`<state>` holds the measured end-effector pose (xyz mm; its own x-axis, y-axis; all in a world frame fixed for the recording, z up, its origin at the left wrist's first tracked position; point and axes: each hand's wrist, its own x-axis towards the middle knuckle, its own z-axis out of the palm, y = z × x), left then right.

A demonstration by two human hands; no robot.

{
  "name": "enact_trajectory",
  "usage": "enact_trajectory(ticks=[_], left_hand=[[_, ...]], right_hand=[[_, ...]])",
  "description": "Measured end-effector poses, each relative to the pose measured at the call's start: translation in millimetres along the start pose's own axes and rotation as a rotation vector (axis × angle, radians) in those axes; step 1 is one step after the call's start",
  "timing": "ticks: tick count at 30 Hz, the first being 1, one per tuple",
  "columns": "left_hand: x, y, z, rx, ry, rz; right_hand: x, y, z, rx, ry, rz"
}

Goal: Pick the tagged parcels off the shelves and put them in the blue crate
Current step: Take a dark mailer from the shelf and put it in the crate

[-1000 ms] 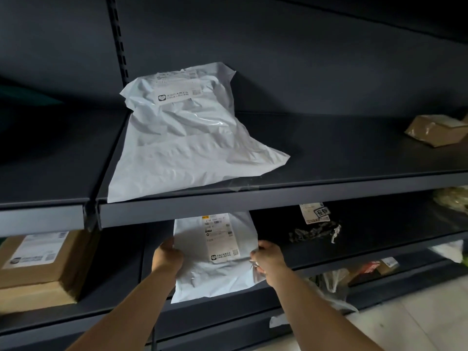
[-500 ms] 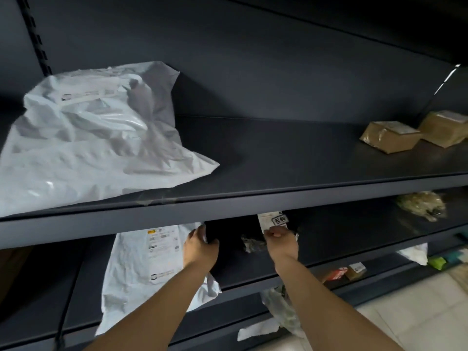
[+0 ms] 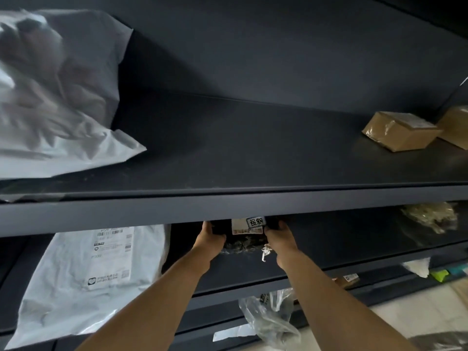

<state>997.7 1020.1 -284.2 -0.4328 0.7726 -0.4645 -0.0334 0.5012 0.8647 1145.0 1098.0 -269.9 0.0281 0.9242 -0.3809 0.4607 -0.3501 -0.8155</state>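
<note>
Left hand [image 3: 210, 236], right hand [image 3: 278, 236] both grasping dark tagged parcel [image 3: 244, 240] on middle shelf [image 3: 329, 245]

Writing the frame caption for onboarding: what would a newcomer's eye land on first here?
Both hands, left and right, grip a dark parcel with a handwritten white tag, just under the upper shelf's front edge. A big white mailer sprawls on the upper shelf's left end, another leans below it, and brown boxes sit far right.
</note>
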Motion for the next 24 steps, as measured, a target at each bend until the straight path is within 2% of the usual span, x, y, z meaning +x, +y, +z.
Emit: enact_trajectory(ticks=[6,10,19,24], left_hand=[[5.9,1.9,-1.8,-0.135,0.143,-0.081],[-2.3,8.1,-13.3,-0.192,0.225,-0.073],[-49.5,26.7,-67.4,-0.251,0.333,0.038],[-90.7,22.3,-111.1,-0.246,0.384,0.094]], right_hand=[[3.4,2.7,3.3,0.125,-0.003,-0.016],[-6.3,-5.8,5.3,0.24,0.01,-0.015],[-60.6,-39.4,27.1,0.357,0.031,-0.101],[-110.9,-55.8,47.2,0.358,-0.012,-0.118]])
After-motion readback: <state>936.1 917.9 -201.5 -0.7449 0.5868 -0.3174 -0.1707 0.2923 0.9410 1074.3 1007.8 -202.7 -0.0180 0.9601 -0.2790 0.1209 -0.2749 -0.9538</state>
